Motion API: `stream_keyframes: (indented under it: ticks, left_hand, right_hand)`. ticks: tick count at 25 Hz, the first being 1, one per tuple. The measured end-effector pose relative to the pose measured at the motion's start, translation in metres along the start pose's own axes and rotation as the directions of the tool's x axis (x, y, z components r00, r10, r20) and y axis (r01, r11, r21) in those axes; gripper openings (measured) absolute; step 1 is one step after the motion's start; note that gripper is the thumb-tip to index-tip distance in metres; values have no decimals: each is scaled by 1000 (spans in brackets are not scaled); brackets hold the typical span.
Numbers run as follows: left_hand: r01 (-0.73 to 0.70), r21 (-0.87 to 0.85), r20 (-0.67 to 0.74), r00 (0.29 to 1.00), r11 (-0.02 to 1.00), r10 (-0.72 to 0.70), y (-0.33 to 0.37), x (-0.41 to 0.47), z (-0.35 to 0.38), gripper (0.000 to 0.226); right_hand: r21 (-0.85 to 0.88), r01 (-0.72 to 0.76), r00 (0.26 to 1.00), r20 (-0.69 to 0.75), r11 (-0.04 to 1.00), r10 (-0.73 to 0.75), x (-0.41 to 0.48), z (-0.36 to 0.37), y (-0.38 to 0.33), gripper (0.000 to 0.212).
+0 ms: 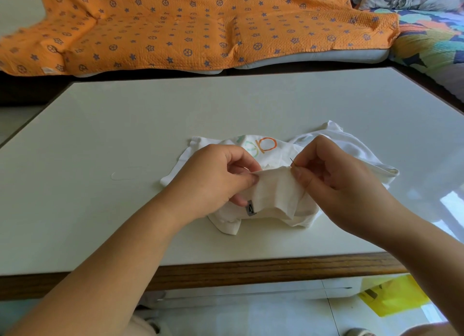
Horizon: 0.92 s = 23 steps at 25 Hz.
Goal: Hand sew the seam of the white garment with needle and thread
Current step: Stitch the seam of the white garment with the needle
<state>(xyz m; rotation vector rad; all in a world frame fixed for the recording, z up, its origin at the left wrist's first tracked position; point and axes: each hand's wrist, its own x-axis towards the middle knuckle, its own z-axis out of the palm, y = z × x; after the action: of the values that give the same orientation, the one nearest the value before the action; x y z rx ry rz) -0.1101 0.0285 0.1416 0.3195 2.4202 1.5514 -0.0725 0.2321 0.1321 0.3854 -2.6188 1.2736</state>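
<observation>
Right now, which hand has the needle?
The right hand pinches the needle at the seam's end; the left hand only grips the white garment.

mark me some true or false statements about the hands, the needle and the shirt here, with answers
1. The right hand pinches the needle. True.
2. The left hand is open and holds nothing. False: it pinches a fold of the white garment.
3. The white garment lies on the floor. False: it rests on the table.
4. An orange blanket lies beyond the table. True.
</observation>
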Motion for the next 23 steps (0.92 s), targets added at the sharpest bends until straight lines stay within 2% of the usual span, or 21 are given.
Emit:
stream_keyframes:
  ticks: [6, 10, 16, 23]
  left_hand:
    - [-23, -36, 81, 996, 999, 26, 1, -2, 6, 29]
    - [-29, 70, 51, 998, 997, 26, -2, 1, 8, 14]
    - [-21, -9, 11, 1000, 1000, 21, 0, 1, 6, 8]
    - [-13, 2, 23, 1000, 1000, 13, -2, 1, 7, 4]
  right_hand:
    - [5, -4, 1000, 8, 1000, 4, 1, 2, -1, 9]
    - [14, -11, 1000, 8, 1000, 11, 0, 2, -1, 8]
    - [4, -13, 1000, 7, 1000, 13, -1, 1, -3, 8]
    - [2, -14, 1000, 20, 1000, 14, -1, 1, -5, 12]
